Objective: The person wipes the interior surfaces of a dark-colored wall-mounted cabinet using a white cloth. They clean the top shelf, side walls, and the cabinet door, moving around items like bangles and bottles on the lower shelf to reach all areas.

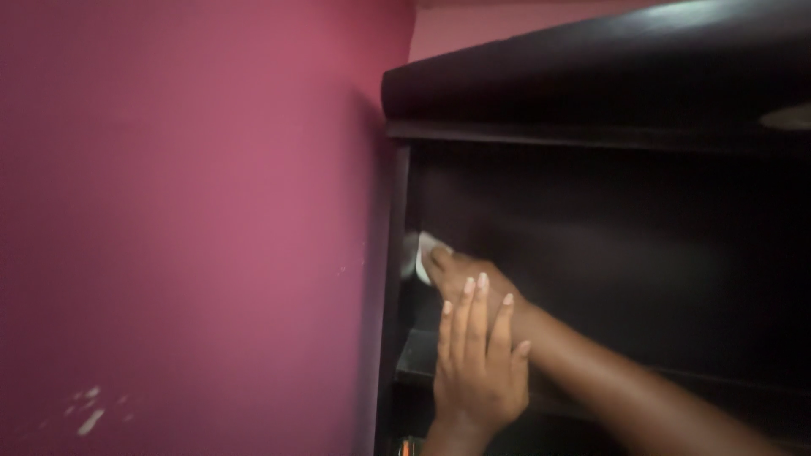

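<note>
Stood before a dark wooden shelf unit (608, 211) pushed against a magenta wall (186, 211), in dim light, with the picture soft and blurred. Saw one paler pink strip of wall above the unit's top board and a few white chipped spots low on the wall, well to the left of both hands. Counted two hands, one cloth, one shelf unit. Reached the right hand (460, 272) deep into the open compartment, forearm running in from the lower right; pressed that grip down on a small white cloth (420, 251), which lay at the compartment's left inner corner, just beyond the fingertips and touching the side panel. Could not tell whether the fingers were clenched round the cloth or only flat upon it. Held the left hand (480, 367) released, fingers straight and together, pale nails showing, laid against the right forearm just behind the right grip, in front of the lower shelf board (418, 359).
</note>
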